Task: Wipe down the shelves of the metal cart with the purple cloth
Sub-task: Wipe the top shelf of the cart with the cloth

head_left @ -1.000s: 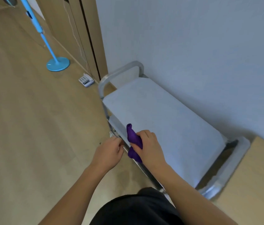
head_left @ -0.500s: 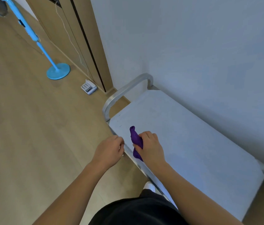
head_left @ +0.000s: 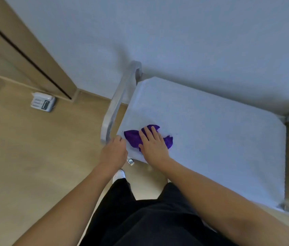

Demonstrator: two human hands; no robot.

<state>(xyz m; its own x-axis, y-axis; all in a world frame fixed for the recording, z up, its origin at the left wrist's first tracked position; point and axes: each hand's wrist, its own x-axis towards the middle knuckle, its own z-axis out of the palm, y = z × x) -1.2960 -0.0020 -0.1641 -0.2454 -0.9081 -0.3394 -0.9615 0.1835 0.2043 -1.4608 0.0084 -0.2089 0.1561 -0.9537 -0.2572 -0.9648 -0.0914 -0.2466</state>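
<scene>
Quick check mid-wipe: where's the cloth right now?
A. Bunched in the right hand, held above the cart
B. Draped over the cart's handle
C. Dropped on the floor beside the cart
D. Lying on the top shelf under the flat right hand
D: the cloth lies spread on the top shelf, near its left end, with the right hand pressed on it, fingers straight.
</scene>
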